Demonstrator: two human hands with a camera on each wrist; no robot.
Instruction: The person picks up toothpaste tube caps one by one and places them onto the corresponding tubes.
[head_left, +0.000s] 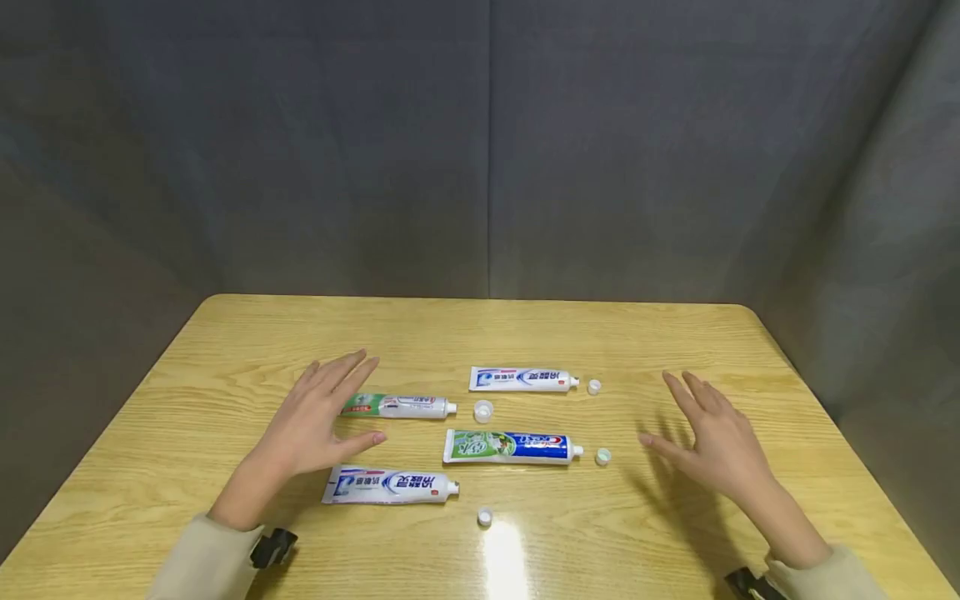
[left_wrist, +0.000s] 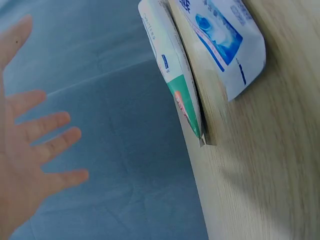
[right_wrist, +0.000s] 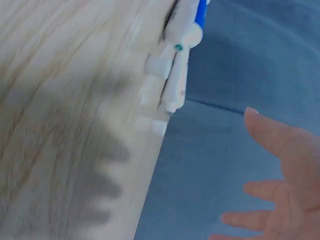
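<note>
Several uncapped toothpaste tubes lie on the table, nozzles to the right. In the head view, my left hand (head_left: 311,417) hovers with fingers spread, partly hiding the green-and-white tube (head_left: 412,407). Just below that hand is the nearer white-and-blue tube (head_left: 390,486). Another white-and-blue tube (head_left: 521,380) lies farthest back, and a green-and-blue tube (head_left: 510,447) in the middle. My right hand (head_left: 716,442) is held above the table right of the tubes, fingers apart, holding nothing. Loose white caps lie near the nozzles: a back cap (head_left: 594,387), a larger cap (head_left: 483,411), a greenish-white cap (head_left: 603,457) and a front cap (head_left: 485,517).
The wooden table (head_left: 600,333) has rounded far corners. A grey curtain (head_left: 480,150) hangs behind it and along both sides. Dark straps (head_left: 273,547) sit at both wrists. Light glares off the table near the front cap.
</note>
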